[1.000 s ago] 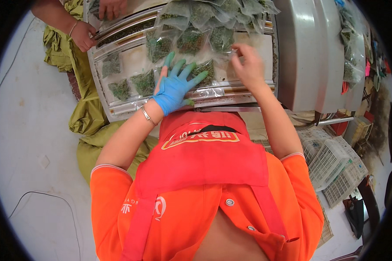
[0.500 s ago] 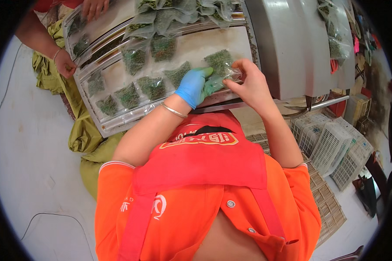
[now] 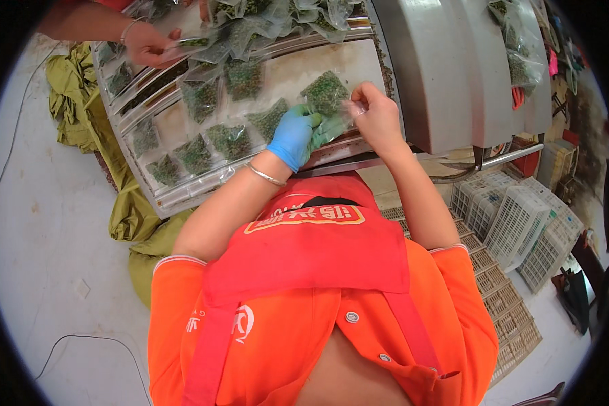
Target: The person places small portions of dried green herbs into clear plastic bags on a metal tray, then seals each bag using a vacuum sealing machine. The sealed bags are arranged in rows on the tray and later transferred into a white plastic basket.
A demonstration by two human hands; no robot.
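My left hand (image 3: 296,134), in a blue glove, and my bare right hand (image 3: 374,116) both grip one clear pouch of green bits (image 3: 326,97) at the near right end of a metal sealing bed (image 3: 367,64). Several more filled pouches (image 3: 229,139) lie in rows across that bed to the left. Another person's hand (image 3: 144,43) touches pouches at the bed's far left edge. I wear an orange shirt and a red apron.
A heap of loose pouches (image 3: 272,20) sits at the back of the bed. The grey machine housing (image 3: 453,68) rises on the right. White plastic crates (image 3: 514,223) stand on the floor at the right; olive cloth (image 3: 125,210) hangs at the left.
My gloved left hand has lifted off the flat pouches and moved right to meet my right hand on one pouch. The view has shifted, so the bed sits further left.
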